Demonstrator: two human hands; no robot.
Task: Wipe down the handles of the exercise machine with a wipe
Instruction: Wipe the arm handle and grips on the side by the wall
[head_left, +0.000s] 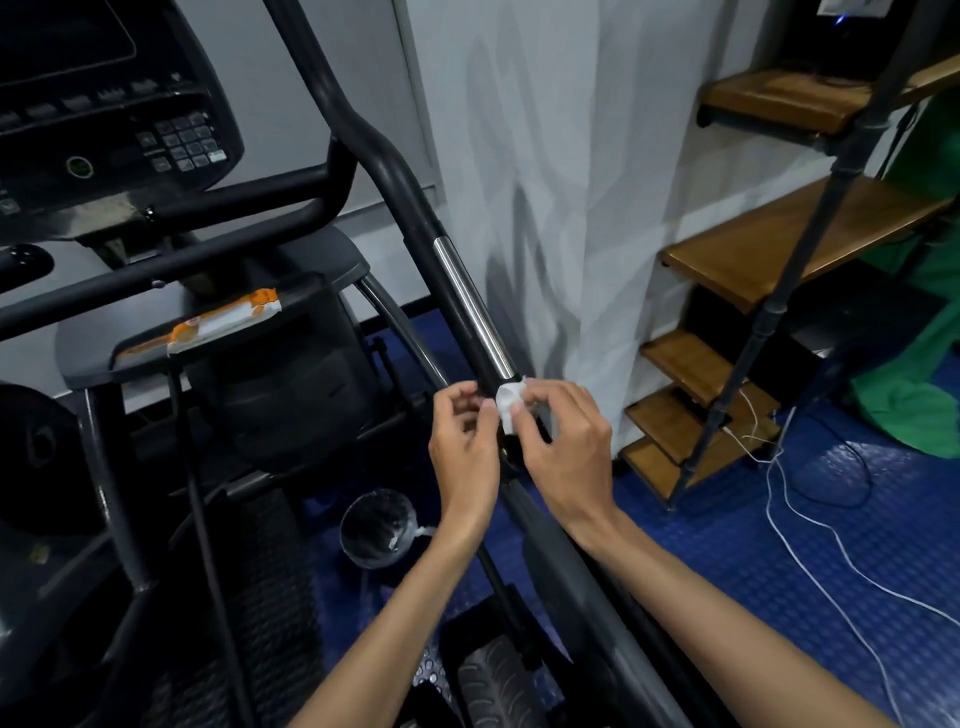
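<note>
Both forearms enter from 6 o'clock and meet at frame centre. Left hand (464, 446) and right hand (563, 447) each pinch a small crumpled white wipe (508, 406) between thumb and fingertips, held against the black handle (400, 179) just below its chrome section (471, 306). At 9 o'clock an orange-and-white wipe packet (223, 323) rests on the machine's tray (332, 260); the console (111, 111) sits at 11 o'clock.

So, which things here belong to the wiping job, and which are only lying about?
Belonging to the job:
- white wipe, pinched by the right hand against the bar
- left hand, fingers curled beside the wipe
- machine handle with its chrome section
- orange wipes pack on the machine's tray

Only lying about:
- small bin on the floor
- wooden shelves
- white cable
- green cloth
</note>
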